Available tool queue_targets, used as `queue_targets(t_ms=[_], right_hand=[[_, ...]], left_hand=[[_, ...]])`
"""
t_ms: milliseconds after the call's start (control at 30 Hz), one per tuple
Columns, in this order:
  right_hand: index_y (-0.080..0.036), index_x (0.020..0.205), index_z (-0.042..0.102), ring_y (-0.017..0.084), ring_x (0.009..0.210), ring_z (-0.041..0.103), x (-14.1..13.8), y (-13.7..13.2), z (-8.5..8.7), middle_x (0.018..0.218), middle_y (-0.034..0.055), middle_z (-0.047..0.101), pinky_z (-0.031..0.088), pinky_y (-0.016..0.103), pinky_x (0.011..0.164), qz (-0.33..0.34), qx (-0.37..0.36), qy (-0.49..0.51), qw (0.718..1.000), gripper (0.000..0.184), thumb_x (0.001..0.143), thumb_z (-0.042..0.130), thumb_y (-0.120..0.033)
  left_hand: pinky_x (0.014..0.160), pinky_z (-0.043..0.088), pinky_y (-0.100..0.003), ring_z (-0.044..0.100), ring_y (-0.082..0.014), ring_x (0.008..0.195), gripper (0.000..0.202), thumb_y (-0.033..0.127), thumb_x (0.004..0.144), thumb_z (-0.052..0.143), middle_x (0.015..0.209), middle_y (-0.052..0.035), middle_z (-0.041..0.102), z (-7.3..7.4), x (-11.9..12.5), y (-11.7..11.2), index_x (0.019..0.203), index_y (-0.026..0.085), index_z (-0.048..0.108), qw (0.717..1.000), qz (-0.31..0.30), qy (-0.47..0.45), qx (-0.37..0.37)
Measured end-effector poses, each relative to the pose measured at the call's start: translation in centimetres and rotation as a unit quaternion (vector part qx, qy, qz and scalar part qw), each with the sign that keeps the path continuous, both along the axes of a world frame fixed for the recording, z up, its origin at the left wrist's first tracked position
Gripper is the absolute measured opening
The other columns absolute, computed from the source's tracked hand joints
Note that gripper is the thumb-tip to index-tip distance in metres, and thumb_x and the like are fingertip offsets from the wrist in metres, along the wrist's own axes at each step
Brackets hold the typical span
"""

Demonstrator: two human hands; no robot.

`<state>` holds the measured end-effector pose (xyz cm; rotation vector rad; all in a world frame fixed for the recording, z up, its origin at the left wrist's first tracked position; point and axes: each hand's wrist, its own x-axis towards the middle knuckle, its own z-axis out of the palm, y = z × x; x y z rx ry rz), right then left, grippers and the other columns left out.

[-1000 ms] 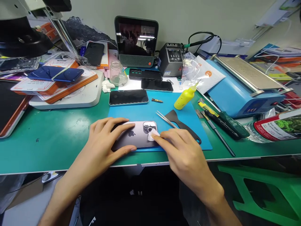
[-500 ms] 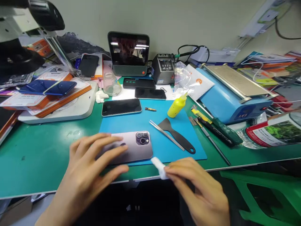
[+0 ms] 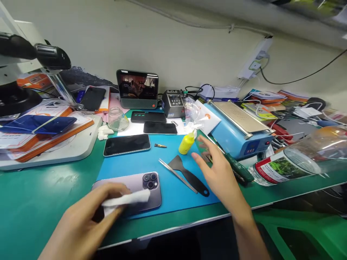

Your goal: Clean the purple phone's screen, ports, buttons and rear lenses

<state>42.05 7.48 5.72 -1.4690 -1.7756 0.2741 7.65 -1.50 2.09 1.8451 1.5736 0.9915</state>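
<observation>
Pinched between the fingers of my left hand [image 3: 86, 220] is a folded white tissue [image 3: 137, 196], held over a purple phone [image 3: 153, 199]. The phone lies back up with its camera lenses at the right; my hand hides its lower left part. My right hand [image 3: 217, 171] is off the mat's right side, fingers apart and holding nothing. Just left of its fingertips stands a yellow squeeze bottle [image 3: 186, 144], apart from the hand. A black plastic scraper [image 3: 195, 181] and metal tweezers [image 3: 177, 176] lie between the phone and my right hand.
Behind the blue mat [image 3: 114, 168] are a black-screened phone [image 3: 127, 145], a glass jar [image 3: 116, 121], a screen device [image 3: 138, 90] and a grey control box [image 3: 174, 104]. At right are a blue heating plate machine [image 3: 238, 135] and a lying plastic jar [image 3: 287, 166]. A microscope [image 3: 16, 72] stands left.
The tissue has passed from my right hand to my left, which now pinches it over the phone. My right hand has moved up and forward toward the yellow bottle. The view has shifted.
</observation>
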Motion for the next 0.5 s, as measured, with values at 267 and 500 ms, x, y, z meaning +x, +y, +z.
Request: queue_targets(t_ms=[267, 500], right_hand=[[-0.024, 0.135, 0.072, 0.032, 0.128, 0.080, -1.1, 3.1, 0.1, 0.135, 0.0115, 0.083, 0.064, 0.049, 0.111, 0.068, -0.055, -0.003, 0.996, 0.036, 0.106, 0.074, -0.045], [-0.036, 0.157, 0.066, 0.022, 0.120, 0.083, 0.7, -3.0, -0.6, 0.143, 0.0011, 0.081, 0.066, 0.031, 0.106, 0.103, -0.024, -0.016, 0.994, 0.054, 0.107, 0.079, -0.049]], left_hand=[[0.087, 0.061, -0.025, 0.076, -0.0204, 0.109, 0.022, 0.053, 0.109, 0.069, 0.117, 0.0013, 0.078, 0.9, -0.5, 0.4, 0.110, 0.031, 0.067, 0.997, 0.074, -0.039, 0.003], [0.090, 0.055, -0.026, 0.074, -0.0169, 0.109, 0.014, 0.039, 0.113, 0.060, 0.116, 0.0067, 0.077, 0.7, -1.4, 0.1, 0.116, 0.037, 0.074, 0.994, 0.095, 0.027, 0.036]])
